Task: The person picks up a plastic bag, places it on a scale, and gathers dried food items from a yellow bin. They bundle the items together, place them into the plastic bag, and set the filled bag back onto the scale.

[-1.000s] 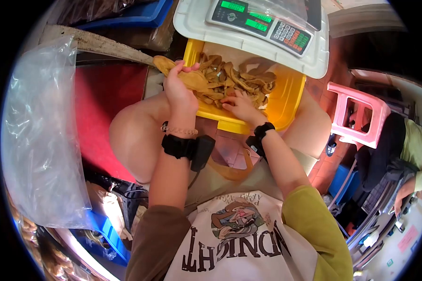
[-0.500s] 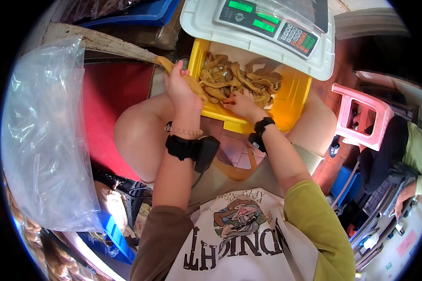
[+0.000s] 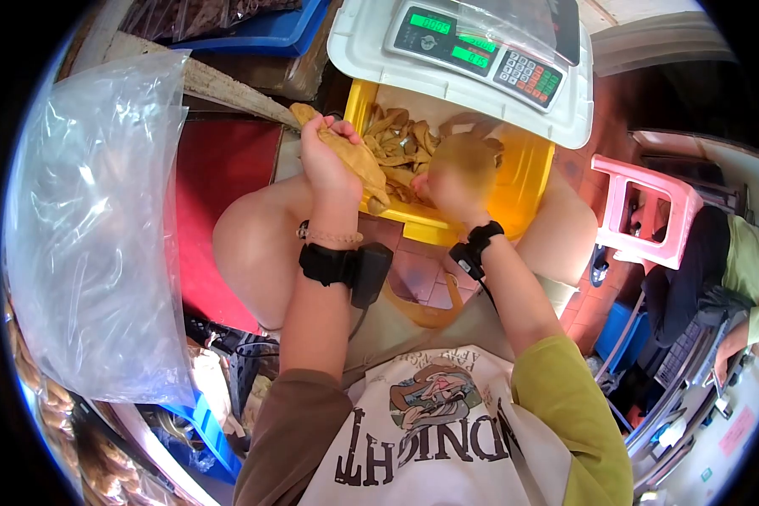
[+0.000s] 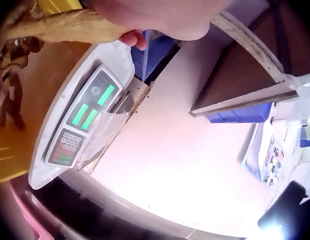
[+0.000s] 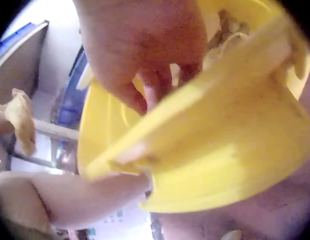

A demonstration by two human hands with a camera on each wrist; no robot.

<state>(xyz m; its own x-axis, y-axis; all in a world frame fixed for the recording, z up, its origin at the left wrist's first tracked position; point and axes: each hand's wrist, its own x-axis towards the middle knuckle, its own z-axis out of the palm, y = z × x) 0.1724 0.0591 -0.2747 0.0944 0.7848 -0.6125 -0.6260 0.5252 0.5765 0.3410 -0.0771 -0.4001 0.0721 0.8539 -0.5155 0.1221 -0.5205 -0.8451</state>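
Tan strips point(image 3: 401, 150), many; one bin point(image 3: 527, 173)

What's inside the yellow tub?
Tan wrinkled pieces, heaped. The floor of the yellow tub beneath them is hidden; the right hand blocks part of the heap, the white lid the far edge.

The left arm point(image 3: 314, 333) reaches straight forward; the left hand point(image 3: 331, 162) is turned palm up, its fingers curled in a grip; the right arm point(image 3: 523, 295) slants inward; the right hand point(image 3: 462, 198), blurred in the head view, is back uppermost, its bent fingers pointing down; the hands are apart.
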